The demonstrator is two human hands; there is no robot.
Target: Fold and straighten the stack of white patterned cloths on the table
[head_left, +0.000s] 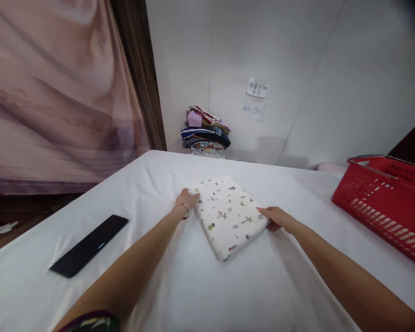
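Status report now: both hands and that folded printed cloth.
Left hand and right hand flat against opposite edges of folded printed cloth, no closed grip. Cloth lies flat on white table. Phone and red basket well aside.

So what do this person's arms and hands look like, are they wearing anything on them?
Both forearms are bare, with no gloves on either hand. The left hand has a thin metal bangle round the wrist. At the bottom edge of the view, the left upper arm shows the hem of a dark patterned sleeve. The right hand wears nothing that shows.
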